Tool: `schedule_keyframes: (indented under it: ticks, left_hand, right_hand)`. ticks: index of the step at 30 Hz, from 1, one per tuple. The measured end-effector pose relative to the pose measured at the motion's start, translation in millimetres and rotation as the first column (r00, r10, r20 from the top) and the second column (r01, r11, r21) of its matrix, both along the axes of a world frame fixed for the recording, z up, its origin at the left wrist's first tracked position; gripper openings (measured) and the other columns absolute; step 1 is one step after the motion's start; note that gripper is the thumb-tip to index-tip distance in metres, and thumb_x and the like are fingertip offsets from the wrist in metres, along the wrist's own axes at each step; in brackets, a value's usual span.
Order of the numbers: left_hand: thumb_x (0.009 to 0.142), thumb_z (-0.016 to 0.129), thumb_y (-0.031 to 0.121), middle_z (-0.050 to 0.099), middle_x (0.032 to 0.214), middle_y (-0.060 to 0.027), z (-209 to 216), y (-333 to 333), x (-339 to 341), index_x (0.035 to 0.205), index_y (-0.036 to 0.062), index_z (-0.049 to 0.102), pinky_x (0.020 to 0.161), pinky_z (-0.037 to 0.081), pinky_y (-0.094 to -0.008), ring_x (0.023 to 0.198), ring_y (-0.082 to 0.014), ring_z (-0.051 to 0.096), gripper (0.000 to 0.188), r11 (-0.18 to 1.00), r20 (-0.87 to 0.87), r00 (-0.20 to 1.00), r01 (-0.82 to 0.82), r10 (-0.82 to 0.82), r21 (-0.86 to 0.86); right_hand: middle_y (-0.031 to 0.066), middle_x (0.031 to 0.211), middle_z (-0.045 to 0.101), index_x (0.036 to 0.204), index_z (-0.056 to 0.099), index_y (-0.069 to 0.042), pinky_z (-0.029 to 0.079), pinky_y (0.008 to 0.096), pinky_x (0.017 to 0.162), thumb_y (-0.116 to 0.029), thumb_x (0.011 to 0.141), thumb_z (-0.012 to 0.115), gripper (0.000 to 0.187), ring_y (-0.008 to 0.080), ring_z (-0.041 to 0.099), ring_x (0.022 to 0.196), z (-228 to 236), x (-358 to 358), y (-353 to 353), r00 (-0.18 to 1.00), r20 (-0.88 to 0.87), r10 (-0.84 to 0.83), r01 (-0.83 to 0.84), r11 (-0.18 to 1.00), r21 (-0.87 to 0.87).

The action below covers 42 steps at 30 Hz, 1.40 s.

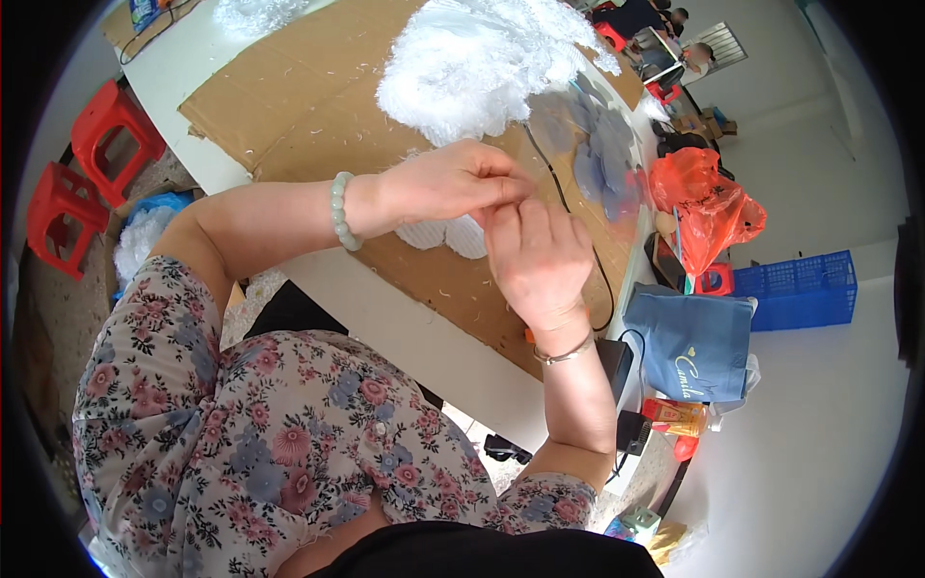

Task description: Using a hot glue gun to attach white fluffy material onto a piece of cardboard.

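Observation:
My left hand (pixel 448 183), with a pale green bead bracelet at its wrist, is pinched closed above the cardboard (pixel 318 106). Against its fingertips, my right hand (pixel 541 255) is closed too, fingers curled inward and a metal bangle on the wrist. Whatever sits between the fingers is too small or hidden to make out. Below my left hand lie white ribbed, rounded pieces (pixel 445 236), partly covered by the hands. Beyond them rises a large heap of white, shiny, fringed material (pixel 472 72). To its right are translucent grey-blue pieces (pixel 607 159).
A black cable (pixel 554 173) crosses the cardboard on the white table (pixel 385 318). Along the table's right side are a red plastic bag (pixel 703 202), a blue bag (pixel 689 342) and a blue crate (pixel 800 291). Red stools (pixel 114 140) stand left. People are in the far background.

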<state>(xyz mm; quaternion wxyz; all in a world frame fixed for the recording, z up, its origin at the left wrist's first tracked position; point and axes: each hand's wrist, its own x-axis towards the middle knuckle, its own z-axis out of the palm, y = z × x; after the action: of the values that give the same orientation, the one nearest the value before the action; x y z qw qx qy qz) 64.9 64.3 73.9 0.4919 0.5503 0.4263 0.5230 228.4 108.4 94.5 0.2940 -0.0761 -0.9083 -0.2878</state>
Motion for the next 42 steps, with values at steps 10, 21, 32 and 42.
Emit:
schedule_keyframes:
  ticks: [10,21,32,42]
  left_hand:
    - [0.090,0.050,0.012,0.067,0.080,-0.0079,6.0,-11.7,-23.6,0.096,-0.0007,0.063,0.065,0.050,-0.0276,0.071,-0.0129,0.063,0.019,0.989,-0.392,0.918,0.109,-0.059,0.105]
    - [0.086,0.059,0.004,0.064,0.075,-0.0012,10.1,-11.0,-54.7,0.108,0.0037,0.062,0.060,0.046,-0.0214,0.062,-0.0059,0.056,0.022,0.982,-0.135,0.974,-0.169,0.180,0.090]
    - [0.086,0.057,0.004,0.062,0.074,-0.0026,-49.6,-20.1,-86.5,0.095,0.0027,0.067,0.056,0.044,-0.0207,0.058,-0.0066,0.052,0.014,0.979,-0.256,0.961,-0.144,0.104,-0.143]
    - [0.084,0.060,0.009,0.063,0.075,-0.0047,-49.2,-15.2,-84.7,0.093,0.0023,0.067,0.056,0.049,-0.0222,0.060,-0.0086,0.058,0.013,0.936,-0.291,0.947,-0.216,0.132,-0.280]
  right_hand:
    - [0.0075,0.084,0.059,0.089,0.065,-0.003,0.044,0.0278,0.054,-0.018,0.077,0.074,0.021,0.0187,0.055,0.065,29.4,2.2,-12.8,0.955,-0.265,-0.134,-0.102,0.690,-0.716]
    - [0.0014,0.073,0.059,0.110,0.059,-0.002,0.037,0.0184,0.051,-0.006,0.088,0.061,0.022,0.0061,0.048,0.057,-2.3,17.8,21.8,0.829,-0.454,-0.326,-0.481,-0.002,-0.876]
    - [0.0095,0.084,0.061,0.098,0.065,-0.001,0.047,0.0279,0.064,0.002,0.082,0.057,0.018,0.0190,0.058,0.069,-25.7,39.0,27.2,0.996,-0.019,-0.091,0.015,0.356,-0.934]
    - [0.0106,0.083,0.055,0.099,0.067,-0.006,0.044,0.0369,0.075,0.004,0.077,0.053,0.029,0.0287,0.053,0.082,-50.9,-8.5,45.3,0.937,0.302,0.174,0.087,0.723,-0.685]
